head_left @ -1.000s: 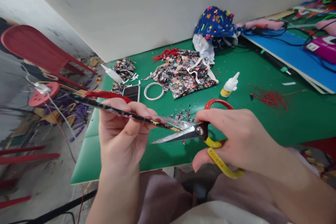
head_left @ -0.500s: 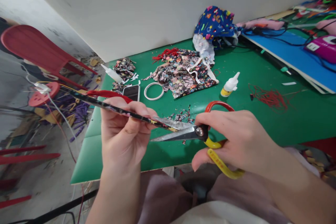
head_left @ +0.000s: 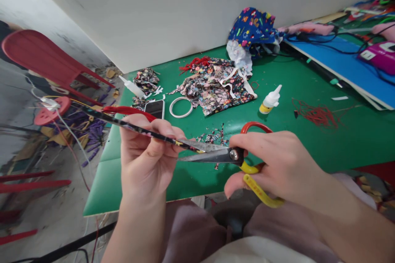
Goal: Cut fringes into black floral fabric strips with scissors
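"What's laid out over there?"

"The green desk (head_left: 308,139) fills most of the view, with a heap of flowered cloth (head_left: 212,90) towards the back. The hands are over the near side."

"And what are they holding?"

"The right hand (head_left: 277,160) is curled round the handles of the scissors (head_left: 219,156), thumb by the yellow one. The left hand (head_left: 145,152) has the slim floral band (head_left: 140,130) pinched between thumb and fingers, a little back from its end. That end sits between the blades, which are narrowly parted."

"Are the fingertips safe there?"

"They look close to the blade points. I'd angle the points off the left fingers and turn the band so the edge to be snipped faces the blades squarely."

"How would you cut?"

"Small bites, I'd say. Brace the end so it can't bend away, and close the blades gently; a big snip might nick the covering."

"What about those tiny bits?"

"Snippets (head_left: 212,136), scattered on the desk just beyond the scissors. I can't tell exactly which edge the blades touch."
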Demonstrator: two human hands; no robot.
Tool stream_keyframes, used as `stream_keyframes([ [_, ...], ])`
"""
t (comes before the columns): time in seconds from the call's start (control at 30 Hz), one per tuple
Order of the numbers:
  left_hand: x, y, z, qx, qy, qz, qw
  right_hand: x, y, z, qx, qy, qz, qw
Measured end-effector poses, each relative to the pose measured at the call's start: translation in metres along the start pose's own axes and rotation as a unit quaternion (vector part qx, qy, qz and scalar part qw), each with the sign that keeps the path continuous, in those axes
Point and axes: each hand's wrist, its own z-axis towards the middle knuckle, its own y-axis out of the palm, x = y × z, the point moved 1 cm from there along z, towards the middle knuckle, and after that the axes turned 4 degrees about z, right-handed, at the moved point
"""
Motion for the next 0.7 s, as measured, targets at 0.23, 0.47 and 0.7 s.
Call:
stream_keyframes([
  [0.23,0.001,0.000,0.001,-0.019,0.022,-0.025,0.999,0.001,-0.001,0.009,0.000,0.055,0.124,0.991],
  [0.47,0.004,0.001,-0.001,-0.011,0.030,-0.020,0.999,0.003,-0.009,0.008,-0.058,0.064,0.098,0.991],
  [0.7,0.000,-0.004,0.000,-0.008,0.072,0.036,0.997,0.007,-0.006,0.004,-0.015,0.058,0.098,0.993],
])
